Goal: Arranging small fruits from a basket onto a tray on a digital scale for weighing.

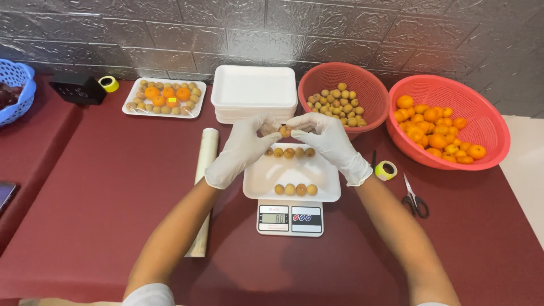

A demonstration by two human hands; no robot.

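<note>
Hands (286,136) pinch fruit (285,131) above tray's (328,180) far edge.

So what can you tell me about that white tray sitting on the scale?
The white tray is a shallow, rectangular foam-looking dish with rounded corners, resting flat on a small digital kitchen scale on the dark red table. It holds two rows of small round tan fruits: four along the near edge, about four along the far edge. Its middle is bare. Both gloved hands, left hand and right hand, hover above its far side, holding one more fruit.
</note>
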